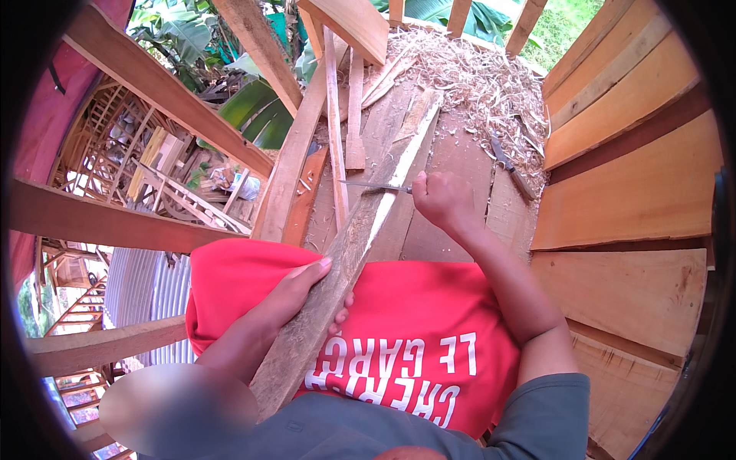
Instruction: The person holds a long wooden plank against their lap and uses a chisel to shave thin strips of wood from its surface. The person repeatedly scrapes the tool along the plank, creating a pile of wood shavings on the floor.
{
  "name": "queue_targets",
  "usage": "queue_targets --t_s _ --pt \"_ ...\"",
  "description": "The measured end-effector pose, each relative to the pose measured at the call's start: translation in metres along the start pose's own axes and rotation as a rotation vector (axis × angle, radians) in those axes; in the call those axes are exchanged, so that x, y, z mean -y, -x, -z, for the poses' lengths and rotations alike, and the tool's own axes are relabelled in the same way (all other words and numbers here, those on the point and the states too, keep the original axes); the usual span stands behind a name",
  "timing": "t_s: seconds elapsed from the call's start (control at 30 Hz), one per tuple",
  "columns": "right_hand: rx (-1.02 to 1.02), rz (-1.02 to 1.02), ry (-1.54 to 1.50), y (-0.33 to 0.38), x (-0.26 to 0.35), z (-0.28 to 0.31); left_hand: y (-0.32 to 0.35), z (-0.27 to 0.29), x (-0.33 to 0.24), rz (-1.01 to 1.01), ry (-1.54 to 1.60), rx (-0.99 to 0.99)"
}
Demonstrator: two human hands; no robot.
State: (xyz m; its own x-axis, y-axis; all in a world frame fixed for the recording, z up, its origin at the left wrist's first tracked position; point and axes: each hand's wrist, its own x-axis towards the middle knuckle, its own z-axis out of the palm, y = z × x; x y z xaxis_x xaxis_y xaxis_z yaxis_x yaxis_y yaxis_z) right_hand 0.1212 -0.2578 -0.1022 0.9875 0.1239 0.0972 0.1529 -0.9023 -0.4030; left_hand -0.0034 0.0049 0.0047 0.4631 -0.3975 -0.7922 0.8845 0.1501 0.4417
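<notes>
A long, rough wooden board (310, 330) slants across my lap, from beside my body up over the plank floor. Its right edge shows a pale, freshly cut strip. My left hand (300, 290) is wrapped round the near part of the board, thumb on top and fingertips showing at the right side. Farther along, my right hand (445, 201) is closed in a fist round the handle of a knife (383, 186). The thin blade points left and lies across the board. Red cloth (429, 307) with white lettering covers my lap beneath the board.
Wood shavings (491, 84) are heaped at the far end of the plank floor (448, 180). Another knife-like tool (512, 169) lies by them at the right. Loose wood strips (356, 115) lie at the left. Board walls (621, 199) and open framing (115, 215) stand on either side.
</notes>
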Motion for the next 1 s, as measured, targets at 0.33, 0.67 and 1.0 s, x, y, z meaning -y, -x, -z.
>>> queue_targets --t_s 0.33,0.67,1.0 --pt "-0.038 -0.119 0.025 0.009 0.026 0.003 -0.001 0.002 -0.001 0.033 0.068 -0.019" --pt "0.105 -0.034 -0.077 0.011 0.033 0.002 -0.004 0.01 0.0 0.006 0.073 0.012" --pt "0.116 -0.013 -0.014 0.008 0.03 0.003 -0.001 0.006 0.0 0.001 0.039 0.012"
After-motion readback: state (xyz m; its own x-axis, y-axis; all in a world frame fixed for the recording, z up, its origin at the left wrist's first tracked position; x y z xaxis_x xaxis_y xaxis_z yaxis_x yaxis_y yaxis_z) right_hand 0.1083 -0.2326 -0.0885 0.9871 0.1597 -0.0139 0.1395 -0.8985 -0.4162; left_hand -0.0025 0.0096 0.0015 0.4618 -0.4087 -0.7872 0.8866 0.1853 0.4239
